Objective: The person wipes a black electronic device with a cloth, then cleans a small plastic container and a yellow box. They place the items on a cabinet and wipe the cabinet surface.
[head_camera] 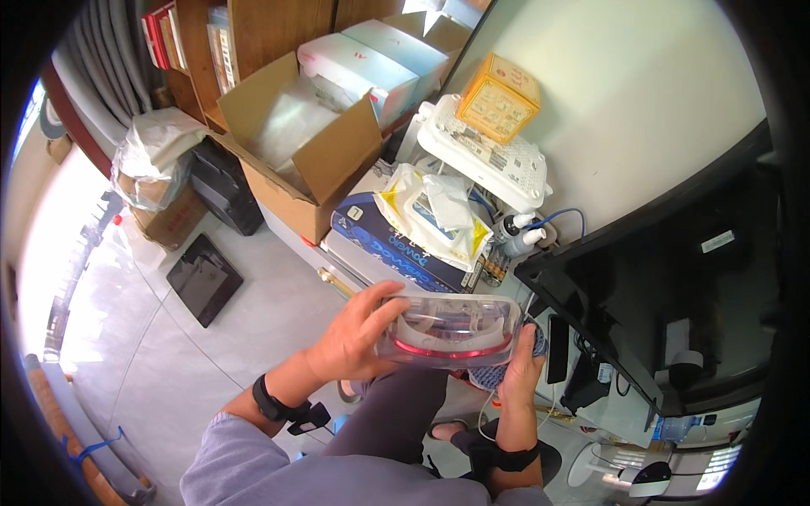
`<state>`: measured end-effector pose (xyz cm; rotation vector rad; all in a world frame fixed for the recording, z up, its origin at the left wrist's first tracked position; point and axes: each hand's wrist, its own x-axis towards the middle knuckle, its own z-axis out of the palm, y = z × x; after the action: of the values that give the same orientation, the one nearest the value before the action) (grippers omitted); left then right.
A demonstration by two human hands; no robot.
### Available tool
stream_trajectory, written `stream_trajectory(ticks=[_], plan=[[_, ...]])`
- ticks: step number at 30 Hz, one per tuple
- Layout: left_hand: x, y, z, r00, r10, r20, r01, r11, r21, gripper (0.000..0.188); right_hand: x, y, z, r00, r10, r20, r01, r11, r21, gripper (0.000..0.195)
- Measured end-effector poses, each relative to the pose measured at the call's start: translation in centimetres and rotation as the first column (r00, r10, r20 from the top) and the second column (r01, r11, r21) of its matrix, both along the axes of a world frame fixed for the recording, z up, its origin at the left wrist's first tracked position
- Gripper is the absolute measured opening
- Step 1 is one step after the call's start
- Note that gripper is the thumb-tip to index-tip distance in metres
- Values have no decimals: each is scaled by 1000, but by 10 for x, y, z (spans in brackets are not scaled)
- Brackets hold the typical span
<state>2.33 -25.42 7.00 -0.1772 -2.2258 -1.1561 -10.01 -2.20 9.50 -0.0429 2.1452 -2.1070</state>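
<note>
Held up in front of my body is a clear plastic case (452, 326) with a pale upper rim. A curved white piece with a shiny red band shows through its wall; I cannot tell exactly what it is. My left hand (367, 326) grips the case at its left end, fingers over the upper edge. At the right end my right hand (524, 364) holds it with the thumb along the side. A blue-grey knitted item (487, 377) shows below and beside the case near my right hand. Whether that hand also grips it is hidden.
Beyond the case are a dark blue box (405, 243), a wipes pack (436, 212) and an open carton (342, 152). A white router-like device (484, 148) carries a yellow box (500, 98). To the right stands a television (671, 265). A black panel (204, 280) lies on the floor.
</note>
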Motion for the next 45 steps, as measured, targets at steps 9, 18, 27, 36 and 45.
stream_trajectory(ticks=[9, 18, 27, 36, 45], plan=[[12, -40, 49, 981, -163, 107, 150, 981, 119, 99, 7, -4, 20, 769, 594, 235, -491, 785, -377, 60], [-28, 37, 56, 993, -63, -101, 117, 365, 924, 88, 34, -76, 39, 910, 411, 56, -363, 853, -374, 55], [-75, -46, 79, 997, 67, -32, 5, 361, 933, 46, 20, -89, 48, 894, 447, -34, -440, 860, -259, 31], [-149, -163, 120, 769, 612, 186, -394, 224, 891, 45, 32, -23, 25, 785, 553, 280, -478, 828, -294, 21], [-104, -19, 83, 995, -91, 43, -16, 287, 958, 37, 19, 38, 17, 826, 489, 279, -426, 867, -258, 40]])
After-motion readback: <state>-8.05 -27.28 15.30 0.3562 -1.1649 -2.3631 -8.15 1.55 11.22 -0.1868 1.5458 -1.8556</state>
